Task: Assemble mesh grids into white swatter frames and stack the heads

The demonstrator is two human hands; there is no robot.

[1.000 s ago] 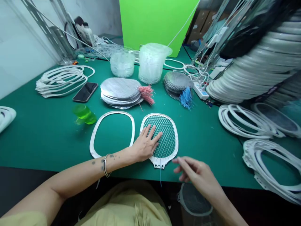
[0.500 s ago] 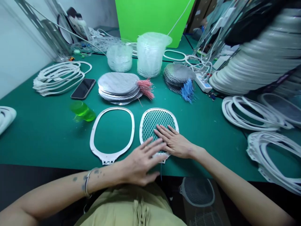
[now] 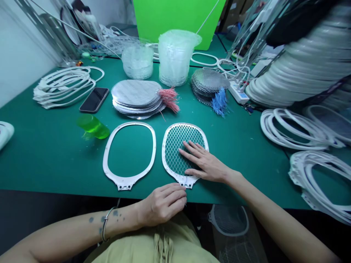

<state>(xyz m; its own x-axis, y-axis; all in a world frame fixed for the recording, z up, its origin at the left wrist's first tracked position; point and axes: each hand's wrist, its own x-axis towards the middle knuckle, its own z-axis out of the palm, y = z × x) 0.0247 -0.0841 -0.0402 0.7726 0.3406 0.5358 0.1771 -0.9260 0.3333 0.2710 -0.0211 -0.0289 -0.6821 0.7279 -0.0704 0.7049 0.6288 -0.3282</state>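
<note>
My right hand (image 3: 204, 162) lies flat on the wire mesh of a white oval racket frame (image 3: 171, 153), fingers spread and holding nothing. My left hand (image 3: 161, 204) sits at the table's front edge with its fingers curled together, fingertips touching the racket's neck (image 3: 186, 182). The blue wire seen earlier does not show now, and my fingers may hide it. To the left lies a second white frame (image 3: 129, 123) with no mesh, its neck toward me. Both frames rest flat on the green mat (image 3: 55, 164).
Behind the frames are a mesh stack with pink wires (image 3: 135, 95), a mesh stack with blue wires (image 3: 210, 82), a phone (image 3: 94, 99), a green cup (image 3: 92, 126) and clear plastic stacks (image 3: 175, 58). White frame piles (image 3: 293, 129) fill the right side.
My left hand has moved off the mesh, down to the racket's neck, and its fingers have closed. My right hand stays on the mesh. The blue wire no longer shows.
</note>
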